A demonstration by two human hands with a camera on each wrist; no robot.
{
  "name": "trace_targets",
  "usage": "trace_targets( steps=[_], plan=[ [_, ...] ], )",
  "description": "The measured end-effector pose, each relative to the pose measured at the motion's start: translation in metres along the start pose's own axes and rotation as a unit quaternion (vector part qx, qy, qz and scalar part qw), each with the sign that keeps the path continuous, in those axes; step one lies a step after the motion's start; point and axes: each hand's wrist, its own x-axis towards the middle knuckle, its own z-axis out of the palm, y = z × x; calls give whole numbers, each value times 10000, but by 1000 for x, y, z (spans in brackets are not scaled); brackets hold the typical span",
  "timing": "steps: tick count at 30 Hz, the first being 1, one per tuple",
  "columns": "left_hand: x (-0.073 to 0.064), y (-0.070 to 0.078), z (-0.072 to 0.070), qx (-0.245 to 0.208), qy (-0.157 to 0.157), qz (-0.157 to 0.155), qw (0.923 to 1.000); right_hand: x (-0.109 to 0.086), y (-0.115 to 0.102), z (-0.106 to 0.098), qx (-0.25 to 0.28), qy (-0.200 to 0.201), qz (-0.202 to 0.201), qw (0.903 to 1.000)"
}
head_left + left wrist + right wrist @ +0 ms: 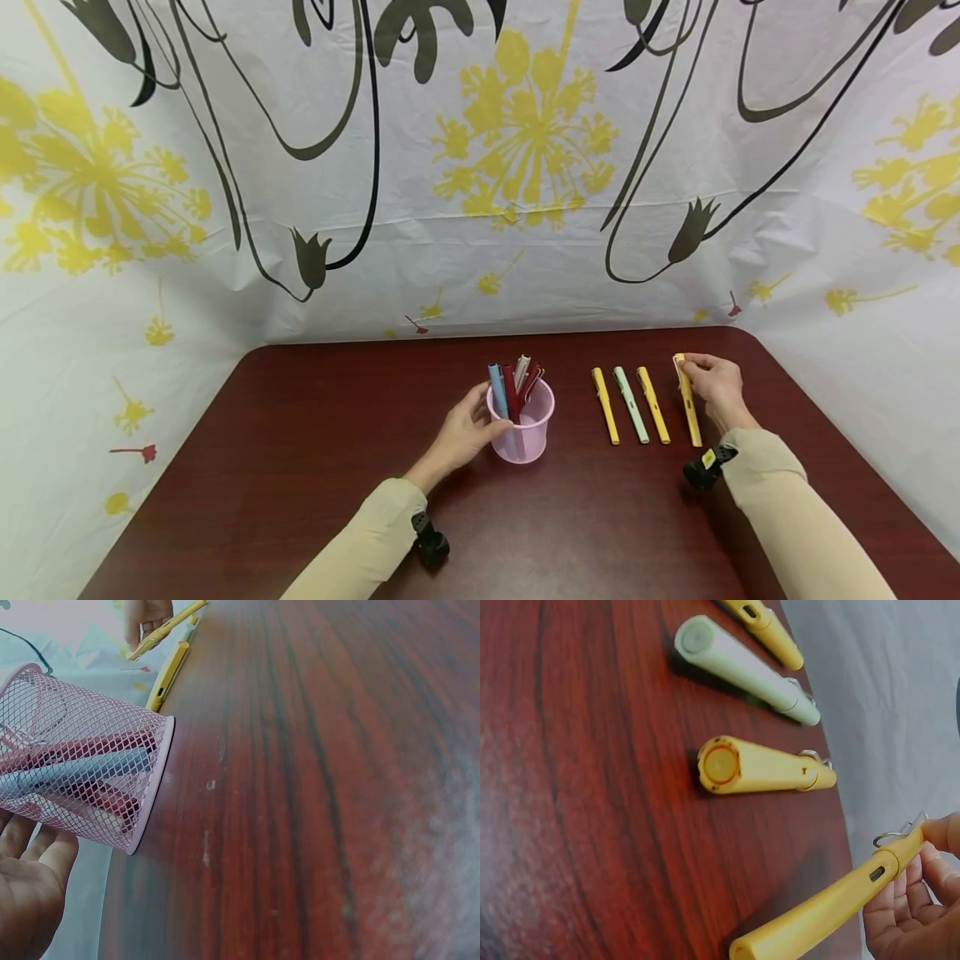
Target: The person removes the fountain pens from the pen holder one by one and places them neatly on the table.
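Note:
On the left, my left hand (463, 435) holds a pink mesh pen cup (529, 440) between thumb and fingers. Inside the cup lean a blue pen (497, 390), dark red pens (511, 393) and a pale one (522, 369); their lower parts show through the mesh in the left wrist view. Over at the right, my right hand (717, 387) pinches a yellow pen (821, 915) near its clip end, with the pen's other end slanting down over the table. Beside it lie a yellow pen (654, 407), a mint green pen (632, 405) and another yellow pen (606, 407), side by side.
A dark red-brown wooden table (300, 467) carries everything. Behind it and along both sides hangs a white sheet (420, 275) printed with yellow and grey flowers, meeting the table's far edge.

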Motion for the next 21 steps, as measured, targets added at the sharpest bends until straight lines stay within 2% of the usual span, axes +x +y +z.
trace_targets(
  steps=[7,21],
  plan=[
    [-1,1,0,18,6,2,10000,7,10,1,-183,13,68,9998],
    [-1,1,1,123,14,-17,9999,11,22,7,-1149,79,178,9932]
  ],
)
